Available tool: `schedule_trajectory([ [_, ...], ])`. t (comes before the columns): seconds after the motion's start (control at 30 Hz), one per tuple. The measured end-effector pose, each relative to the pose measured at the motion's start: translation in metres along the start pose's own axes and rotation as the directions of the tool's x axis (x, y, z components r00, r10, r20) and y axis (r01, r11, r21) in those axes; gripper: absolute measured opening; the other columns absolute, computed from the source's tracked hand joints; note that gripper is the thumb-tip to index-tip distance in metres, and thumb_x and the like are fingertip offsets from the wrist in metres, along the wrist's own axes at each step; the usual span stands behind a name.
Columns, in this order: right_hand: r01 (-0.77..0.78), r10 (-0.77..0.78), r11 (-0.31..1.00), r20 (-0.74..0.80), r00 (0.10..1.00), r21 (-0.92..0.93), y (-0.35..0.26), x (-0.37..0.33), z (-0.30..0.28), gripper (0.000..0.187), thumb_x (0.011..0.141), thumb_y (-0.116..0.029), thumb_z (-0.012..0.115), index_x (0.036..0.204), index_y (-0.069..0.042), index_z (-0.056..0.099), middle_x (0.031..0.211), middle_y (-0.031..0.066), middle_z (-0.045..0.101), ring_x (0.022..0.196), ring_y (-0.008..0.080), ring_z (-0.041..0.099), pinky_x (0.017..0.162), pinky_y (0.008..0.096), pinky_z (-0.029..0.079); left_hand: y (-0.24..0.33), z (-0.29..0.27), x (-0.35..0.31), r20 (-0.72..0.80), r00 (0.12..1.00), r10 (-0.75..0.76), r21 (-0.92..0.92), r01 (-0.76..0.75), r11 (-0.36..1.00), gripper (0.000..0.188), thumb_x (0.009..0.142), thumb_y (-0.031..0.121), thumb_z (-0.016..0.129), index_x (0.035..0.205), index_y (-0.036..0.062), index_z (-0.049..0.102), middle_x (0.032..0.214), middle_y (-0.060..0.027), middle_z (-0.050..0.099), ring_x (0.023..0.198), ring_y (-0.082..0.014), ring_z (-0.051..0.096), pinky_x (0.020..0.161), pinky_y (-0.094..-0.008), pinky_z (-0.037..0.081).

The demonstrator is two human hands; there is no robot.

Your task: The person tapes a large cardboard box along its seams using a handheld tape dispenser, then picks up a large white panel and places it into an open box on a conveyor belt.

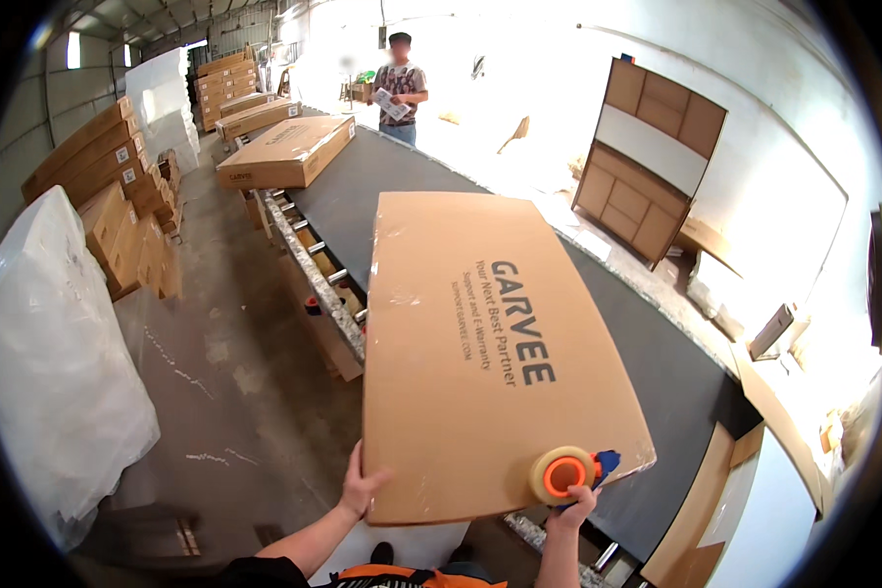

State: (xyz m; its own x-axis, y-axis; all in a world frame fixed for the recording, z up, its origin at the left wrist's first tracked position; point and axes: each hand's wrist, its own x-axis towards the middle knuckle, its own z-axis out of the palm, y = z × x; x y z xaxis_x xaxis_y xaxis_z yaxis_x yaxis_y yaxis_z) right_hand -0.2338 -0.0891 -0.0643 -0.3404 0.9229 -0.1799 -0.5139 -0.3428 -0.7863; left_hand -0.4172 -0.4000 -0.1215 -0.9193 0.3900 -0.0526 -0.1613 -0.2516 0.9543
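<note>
A large flat cardboard box (441,421) with dark print lies tilted in front of me, its far part over the dark conveyor belt. My left hand (363,482) grips the box's near left edge, thumb on the top face and the other fingers hidden beside it. In my right hand (576,505) is a tape dispenser (565,473) with an orange core, a roll of tan tape and a blue part. It sits against the box's near right corner. The fingers under the dispenser are partly hidden, so I cannot tell whether they also touch the box.
The conveyor belt (647,392) runs away to the far left, carrying another cardboard box (289,152). A person (399,88) stands beyond it, holding papers. Stacked cartons (118,216) and a white wrapped bundle (59,363) line the left. Opened cardboard (691,510) lies at the near right.
</note>
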Motion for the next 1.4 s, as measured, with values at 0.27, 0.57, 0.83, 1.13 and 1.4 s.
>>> schedule_trajectory([
  [0.27,-0.064,0.068,0.998,0.201,0.977,-0.027,-0.026,0.04,0.003,0.079,0.046,-0.003,0.052,0.124,0.005,0.049,0.114,0.0151,0.061,0.106,0.0323,0.061,0.095,0.0419,0.052,-0.031,0.038,-0.028,-0.109,0.99,-0.086,-0.345,0.043,0.938,0.064,0.092,0.013,0.059,0.146,0.0039,0.025,0.134,-0.011,0.048,0.121,-0.0226,0.05,0.101,-0.0362,0.043],
  [0.57,0.03,-0.091,0.98,-0.306,0.948,-0.199,-0.1,0.314,0.025,0.026,0.075,-0.009,0.056,0.099,0.0,0.063,0.081,0.0085,0.061,0.072,0.0219,0.063,0.058,0.0388,0.052,-0.112,0.267,-0.001,0.352,0.832,-0.429,0.515,0.21,0.831,0.134,0.079,0.072,0.058,0.14,-0.0098,-0.029,0.152,-0.0373,-0.015,0.147,-0.0398,-0.005,0.118,-0.0455,0.009],
  [0.83,-0.016,0.239,0.627,0.173,0.955,-0.779,-0.06,0.226,0.109,0.029,0.065,-0.025,0.07,0.083,-0.003,0.068,0.085,0.0101,0.063,0.089,0.0225,0.059,0.079,0.0343,0.045,-0.034,0.097,0.112,0.073,0.945,-0.318,0.353,0.274,0.895,0.075,0.085,0.018,0.074,0.143,-0.0076,0.032,0.144,-0.0207,0.042,0.126,-0.0236,0.048,0.104,-0.0361,0.04],
  [1.13,0.137,-0.163,0.679,0.035,0.986,-0.721,-0.008,0.159,0.128,0.062,0.086,-0.041,0.064,0.129,0.004,0.054,0.137,0.0191,0.051,0.127,0.0308,0.047,0.107,0.0354,0.035,0.01,-0.067,0.306,-0.127,0.94,-0.317,0.197,0.337,0.921,0.072,0.091,0.029,0.069,0.148,0.008,0.03,0.139,-0.0093,0.048,0.122,-0.0198,0.049,0.101,-0.037,0.039],
  [1.4,-0.122,-0.653,0.661,-0.647,0.394,-0.741,0.062,0.01,0.088,0.075,0.08,-0.024,0.074,0.134,0.009,0.036,0.137,0.022,0.042,0.127,0.0312,0.044,0.108,0.0434,0.034,0.068,-0.15,0.519,-0.185,0.978,-0.092,0.171,0.124,0.977,0.094,0.085,0.055,0.067,0.151,0.0073,0.02,0.151,-0.0118,0.031,0.139,-0.0289,0.029,0.113,-0.0433,0.023],
])
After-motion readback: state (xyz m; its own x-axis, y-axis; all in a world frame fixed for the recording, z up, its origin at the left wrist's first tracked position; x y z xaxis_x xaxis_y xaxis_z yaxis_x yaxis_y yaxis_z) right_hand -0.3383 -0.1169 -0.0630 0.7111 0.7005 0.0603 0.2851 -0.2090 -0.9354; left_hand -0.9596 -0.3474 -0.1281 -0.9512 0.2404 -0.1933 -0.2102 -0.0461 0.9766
